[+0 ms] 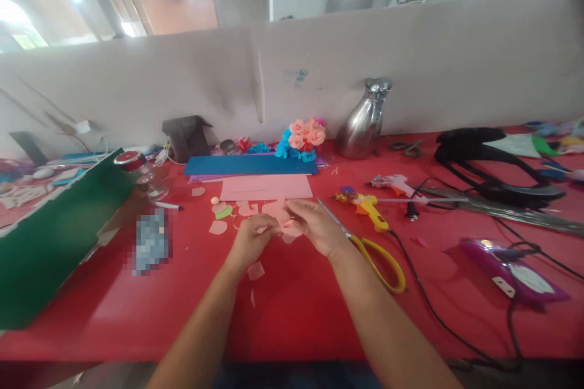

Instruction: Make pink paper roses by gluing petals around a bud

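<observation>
Between my two hands is a small piece of pink craft sheet (291,229), curled like a petal. My left hand (255,236) is closed, its thumb and index finger pinching the piece's left edge. From the right, my right hand (318,228) curls around the same piece, its fingers hiding part of it. Cut pink pieces (218,228) and a green scrap (224,213) lie left of my hands. Behind them are a pink sheet (264,187) and a dark blue sheet (246,164). Yellow-handled scissors (381,264) rest beside my right forearm.
A yellow glue gun (371,209) and a pink glue gun (396,185) lie right, with black cords. Further right is a purple power strip (515,270). A bunch of paper roses (308,134) and a steel jug (365,121) stand behind. A green board (59,243) stands left, near a jar (141,173).
</observation>
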Tool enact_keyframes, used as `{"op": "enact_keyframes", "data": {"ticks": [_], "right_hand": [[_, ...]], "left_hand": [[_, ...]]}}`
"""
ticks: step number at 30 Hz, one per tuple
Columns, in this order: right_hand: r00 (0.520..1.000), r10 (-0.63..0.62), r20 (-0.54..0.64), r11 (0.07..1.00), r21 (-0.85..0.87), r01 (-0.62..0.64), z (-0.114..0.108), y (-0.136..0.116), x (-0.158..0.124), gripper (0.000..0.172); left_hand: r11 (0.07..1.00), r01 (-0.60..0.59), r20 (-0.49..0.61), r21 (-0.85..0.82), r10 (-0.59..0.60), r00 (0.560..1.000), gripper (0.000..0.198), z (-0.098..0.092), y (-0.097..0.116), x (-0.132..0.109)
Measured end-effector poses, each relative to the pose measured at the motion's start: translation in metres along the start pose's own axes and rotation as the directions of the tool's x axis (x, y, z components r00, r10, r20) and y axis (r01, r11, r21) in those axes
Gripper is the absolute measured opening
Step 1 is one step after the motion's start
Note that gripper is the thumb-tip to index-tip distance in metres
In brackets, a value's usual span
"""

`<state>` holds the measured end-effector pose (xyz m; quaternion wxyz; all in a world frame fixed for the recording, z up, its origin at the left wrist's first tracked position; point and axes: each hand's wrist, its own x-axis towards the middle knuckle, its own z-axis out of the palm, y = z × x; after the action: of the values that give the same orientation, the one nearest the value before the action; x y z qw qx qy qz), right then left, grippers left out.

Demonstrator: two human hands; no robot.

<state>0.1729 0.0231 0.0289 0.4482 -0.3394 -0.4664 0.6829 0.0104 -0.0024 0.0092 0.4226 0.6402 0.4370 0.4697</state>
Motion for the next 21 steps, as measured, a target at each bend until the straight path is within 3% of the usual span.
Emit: {"op": "enact_keyframes", "data": {"ticks": [4, 7, 14, 21], "right_hand": [[0.995, 0.008, -0.097, 0.996, 0.092, 0.001, -0.005, 0.008, 0.008, 0.034], [0.996, 0.031, -0.088, 0.995, 0.098, -0.022, -0.005, 0.010, 0.009, 0.038], [0.997, -0.078, -0.017, 0.992, -0.102, 0.076, 0.001, 0.008, 0.004, 0.027], [0.990, -0.142, -0.023, 0.982, -0.127, 0.138, 0.002, 0.007, 0.002, 0.025]], "left_hand": [[0.998, 0.044, -0.201, -0.049, -0.053, 0.978, 0.014, -0.002, -0.006, 0.002], [0.999, 0.024, -0.251, -0.046, -0.035, 0.967, 0.016, -0.002, -0.011, 0.003], [0.996, 0.003, -0.247, -0.092, -0.026, 0.969, 0.021, 0.002, -0.013, 0.004], [0.967, 0.052, -0.153, -0.251, -0.093, 0.984, 0.016, 0.003, -0.015, 0.002]]}}
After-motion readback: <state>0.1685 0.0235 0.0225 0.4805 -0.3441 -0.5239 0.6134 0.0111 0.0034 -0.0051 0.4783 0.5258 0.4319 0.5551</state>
